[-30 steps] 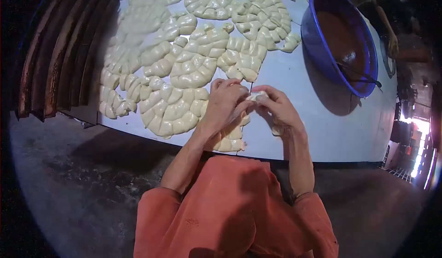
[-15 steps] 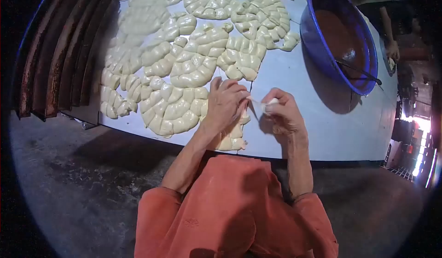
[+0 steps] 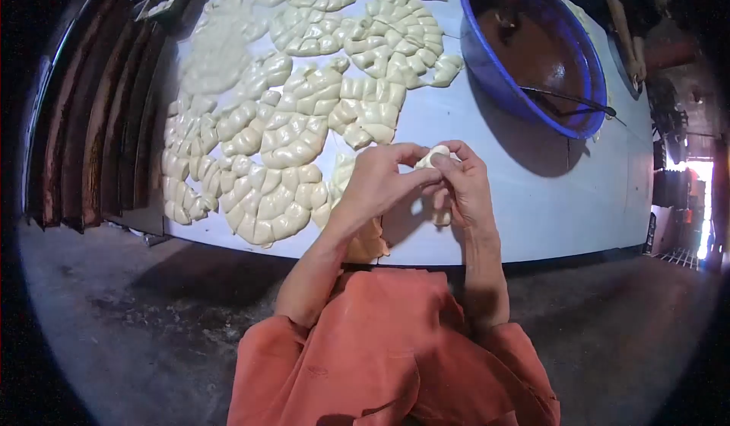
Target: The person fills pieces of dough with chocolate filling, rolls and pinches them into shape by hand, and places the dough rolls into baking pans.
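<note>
Your left hand and right hand are pinching a dough piece, seemingly shaping it. The next move is likely calling for even pressure.

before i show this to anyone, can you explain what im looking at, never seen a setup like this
There's no machine here, just a person's bare left hand and right hand. The camera is worn on their head, looking forward and down.

The right hand pinches a small pale piece; the left fingertips meet it, though whether they grip it too is hard to tell.

On the white table lie glossy, dough-like slabs marked with grooves. Farther off to the right stands a blue basin of something brown, with a dark tool resting across its rim.
</note>
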Motion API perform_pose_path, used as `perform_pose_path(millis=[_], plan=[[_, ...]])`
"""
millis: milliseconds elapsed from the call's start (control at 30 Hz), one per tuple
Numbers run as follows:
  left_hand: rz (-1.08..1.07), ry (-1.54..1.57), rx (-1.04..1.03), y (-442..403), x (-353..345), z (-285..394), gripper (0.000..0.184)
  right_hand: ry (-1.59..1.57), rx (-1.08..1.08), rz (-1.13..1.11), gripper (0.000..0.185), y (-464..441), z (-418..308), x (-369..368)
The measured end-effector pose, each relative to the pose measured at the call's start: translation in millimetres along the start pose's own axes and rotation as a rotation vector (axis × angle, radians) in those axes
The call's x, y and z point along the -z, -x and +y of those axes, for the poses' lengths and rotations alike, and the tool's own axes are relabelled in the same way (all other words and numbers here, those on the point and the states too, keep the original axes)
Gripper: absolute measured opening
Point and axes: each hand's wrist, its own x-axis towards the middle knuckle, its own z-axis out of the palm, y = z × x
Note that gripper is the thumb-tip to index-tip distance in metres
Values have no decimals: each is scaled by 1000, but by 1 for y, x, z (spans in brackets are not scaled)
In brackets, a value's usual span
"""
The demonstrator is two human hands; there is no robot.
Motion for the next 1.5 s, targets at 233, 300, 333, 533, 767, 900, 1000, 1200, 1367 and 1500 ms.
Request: perform_pose_path(millis=[233, 300, 333, 533, 767, 900, 1000, 1200, 1367, 1500], plan=[[4, 200, -14, -11, -42, -21, 47, 601, 277, 304, 22, 10, -1, 36], [96, 211, -105, -16, -59, -8, 71, 515, 341, 285, 26, 12, -4, 41], [78, 210, -124, -24, -69, -1, 71, 430, 393, 247, 30, 13, -7, 43], [198, 474, -705, -59, -141, 8, 97, -300, 253, -32, 23, 32, -56, 40], [73, 894, -225, -65, -174, 10, 77, 48, 455, 0, 14, -19, -132, 89], [-15, 463, -34, -58, -130, 3, 58, 748, 333, 53, 16, -79, -187, 149], [27, 292, 11, -59, -112, -4, 48, 1464, 191, -5, 24, -107, -189, 156], [-22, 222, 109, -48, -102, -8, 38, 1526, 2, -140, 27, -123, -187, 162], [-58, 240, 109, -50, -107, -6, 39, 1563, 92, -145, 26, -115, -184, 153], [-67, 179, 68, -52, -104, 6, 39, 1198, 106, -7, 27, -89, -190, 139]])
